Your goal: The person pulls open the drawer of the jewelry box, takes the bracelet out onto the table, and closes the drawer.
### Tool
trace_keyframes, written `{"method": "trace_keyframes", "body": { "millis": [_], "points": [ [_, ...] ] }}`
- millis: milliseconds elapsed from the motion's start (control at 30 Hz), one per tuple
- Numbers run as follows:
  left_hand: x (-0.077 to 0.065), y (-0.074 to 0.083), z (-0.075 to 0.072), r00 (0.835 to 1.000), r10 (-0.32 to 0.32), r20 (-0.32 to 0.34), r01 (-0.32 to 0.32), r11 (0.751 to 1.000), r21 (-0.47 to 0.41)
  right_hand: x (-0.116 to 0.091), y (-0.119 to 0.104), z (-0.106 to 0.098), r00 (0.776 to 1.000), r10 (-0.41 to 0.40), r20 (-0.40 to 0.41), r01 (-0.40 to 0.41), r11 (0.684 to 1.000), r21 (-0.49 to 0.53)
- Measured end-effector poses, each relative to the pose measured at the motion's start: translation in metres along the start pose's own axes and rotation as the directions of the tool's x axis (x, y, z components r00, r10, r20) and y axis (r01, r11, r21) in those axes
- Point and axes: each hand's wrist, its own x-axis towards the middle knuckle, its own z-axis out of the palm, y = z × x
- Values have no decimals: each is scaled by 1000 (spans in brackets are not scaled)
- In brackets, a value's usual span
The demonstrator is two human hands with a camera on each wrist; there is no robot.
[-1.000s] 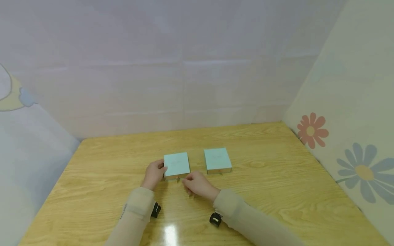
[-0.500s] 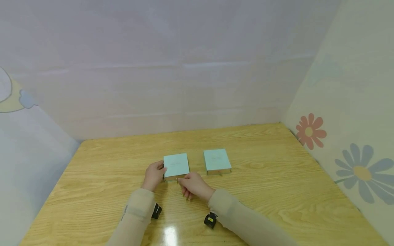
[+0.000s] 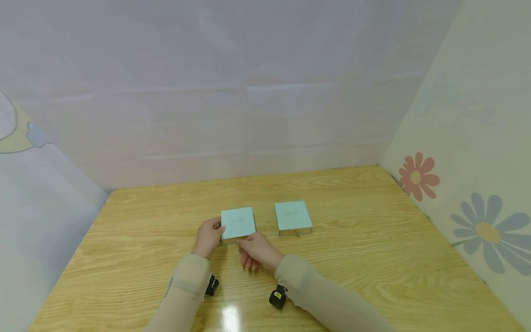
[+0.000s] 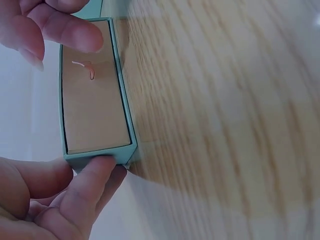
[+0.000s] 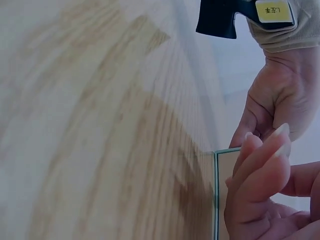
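Looking at a pale mint box flat on the wood-grain table, right between two bare hands. Holding it by its left end with the left hand — thumb up by the top edge, other fingers bent against the end wall, so a pretty narrow grip with the box in it. Over with the right hand, just in front of the box's tan front face: fingers loosely bent and a bit parted in the left wrist view, nothing visibly held. Can't tell about contact with that face. Spotted a little orange tab with a whitish end sticking out there, just beside the right fingertips and across the face from the left fingers.

Also got a second mint box, same look, off to the right of the right fingers and slightly farther out — clear of both hands. Nearer in than the fingers, beige sleeves and a black wrist camera on each arm. Well beyond the fingertips, a pale wall covering, plus a red flower and a grey-blue flower printed way off to the right.
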Motion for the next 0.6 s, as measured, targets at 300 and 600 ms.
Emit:
{"method": "trace_keyframes", "body": {
  "millis": [300,600],
  "points": [
    [0,-1,1,1000,5,-13,-5,1000,-15,4,2,9,998,55,-22,-51,990,129],
    [-3,1,3,999,21,-35,-22,1000,-22,7,2,13,996,87,-23,-82,983,165]
  ]
}}
